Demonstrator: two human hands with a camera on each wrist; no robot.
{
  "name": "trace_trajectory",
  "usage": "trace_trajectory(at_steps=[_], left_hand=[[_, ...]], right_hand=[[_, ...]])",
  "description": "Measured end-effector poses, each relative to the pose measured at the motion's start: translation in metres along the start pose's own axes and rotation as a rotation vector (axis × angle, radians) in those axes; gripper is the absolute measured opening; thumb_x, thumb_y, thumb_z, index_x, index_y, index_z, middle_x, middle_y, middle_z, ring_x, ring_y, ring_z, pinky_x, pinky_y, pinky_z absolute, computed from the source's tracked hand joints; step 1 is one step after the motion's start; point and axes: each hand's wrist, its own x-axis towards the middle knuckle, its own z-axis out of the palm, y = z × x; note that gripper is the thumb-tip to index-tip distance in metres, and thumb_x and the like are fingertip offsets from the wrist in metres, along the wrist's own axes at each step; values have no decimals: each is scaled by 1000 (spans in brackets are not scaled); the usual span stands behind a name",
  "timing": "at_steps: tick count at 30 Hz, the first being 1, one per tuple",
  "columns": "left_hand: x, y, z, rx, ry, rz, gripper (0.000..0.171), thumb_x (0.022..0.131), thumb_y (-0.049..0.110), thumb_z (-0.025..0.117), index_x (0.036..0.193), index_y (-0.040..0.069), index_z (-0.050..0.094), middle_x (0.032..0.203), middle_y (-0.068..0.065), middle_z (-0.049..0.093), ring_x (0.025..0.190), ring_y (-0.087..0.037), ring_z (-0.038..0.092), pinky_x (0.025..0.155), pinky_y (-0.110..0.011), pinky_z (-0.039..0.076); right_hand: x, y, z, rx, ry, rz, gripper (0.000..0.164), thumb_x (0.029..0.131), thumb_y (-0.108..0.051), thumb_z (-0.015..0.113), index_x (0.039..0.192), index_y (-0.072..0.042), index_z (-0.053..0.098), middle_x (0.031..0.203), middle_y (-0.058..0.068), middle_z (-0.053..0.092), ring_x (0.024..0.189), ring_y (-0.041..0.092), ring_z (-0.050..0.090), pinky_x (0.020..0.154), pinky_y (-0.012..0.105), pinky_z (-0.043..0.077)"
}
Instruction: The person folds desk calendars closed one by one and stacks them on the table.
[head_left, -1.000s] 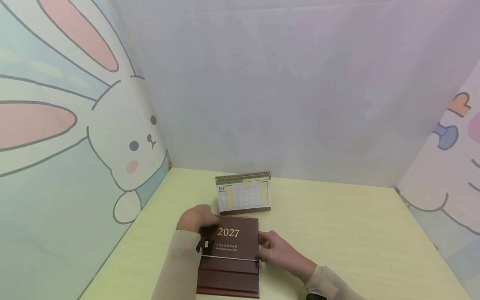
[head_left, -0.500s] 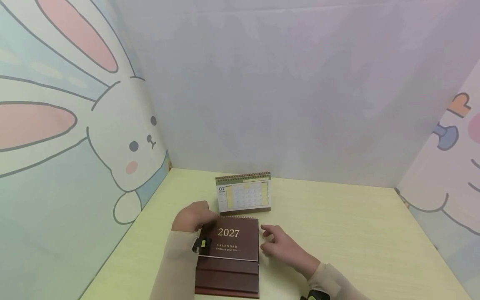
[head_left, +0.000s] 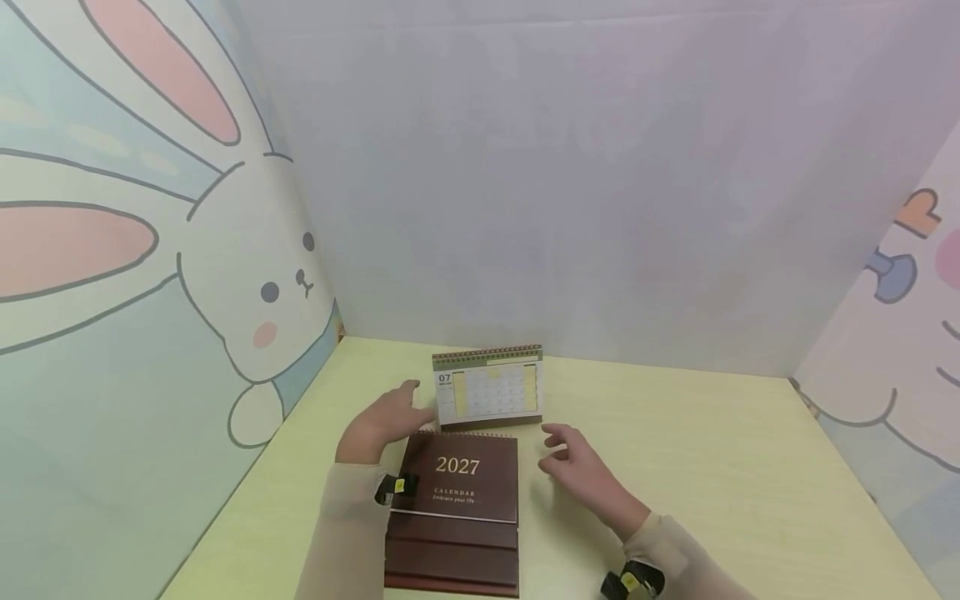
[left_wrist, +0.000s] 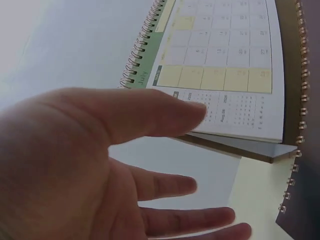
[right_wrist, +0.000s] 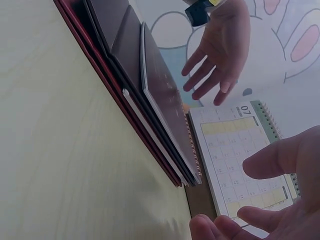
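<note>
A desk calendar [head_left: 495,392] opened to page 07 (July) stands upright on its base toward the back of the table. In front of it lies a stack of dark brown calendars [head_left: 461,475], the top cover reading "2027 CALENDAR". My left hand [head_left: 384,421] is at the standing calendar's left edge, thumb and fingers spread; in the left wrist view the thumb overlaps the page, and I cannot tell whether it touches. Off the calendar's lower right corner, my right hand [head_left: 588,473] hovers with relaxed fingers, holding nothing. In the right wrist view its fingers [right_wrist: 270,162] overlap the calendar's page.
The pale yellow tabletop [head_left: 697,467] extends to the right of the stack. A grey-lilac wall [head_left: 555,183] rises behind the table. Printed panels flank both sides, with a cartoon rabbit [head_left: 247,267] on the left one.
Both hands have left the edges of the brown stack and moved forward toward the standing calendar, the right one also slightly outward. The calendars stay in place.
</note>
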Motion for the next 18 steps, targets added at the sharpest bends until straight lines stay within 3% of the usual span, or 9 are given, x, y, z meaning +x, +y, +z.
trace_trajectory(at_steps=[5, 9, 18], left_hand=[[3, -2, -1, -87, 9, 69, 94, 115, 50, 61, 184, -3, 28, 180, -35, 51, 167, -57, 53, 132, -72, 52], [5, -2, 0, -162, 8, 81, 97, 118, 59, 58, 187, 2, 22, 186, -32, 43, 173, -55, 46, 135, -74, 48], [11, 6, 4, -370, -3, 103, 95, 121, 70, 43, 192, 14, 11, 199, -21, 19, 185, -51, 18, 147, -78, 21]], right_hand=[[8, 6, -6, 1, 19, -8, 66, 110, -12, 75, 169, 4, 52, 161, 32, 60, 143, 49, 70, 113, 61, 66], [15, 7, -11, 5, 10, -14, 69, 115, -19, 69, 175, 4, 44, 176, 35, 51, 162, 59, 55, 130, 71, 53], [36, 2, -24, 58, -31, -7, 76, 123, -39, 57, 186, -5, 29, 195, 25, 29, 182, 53, 26, 146, 74, 29]])
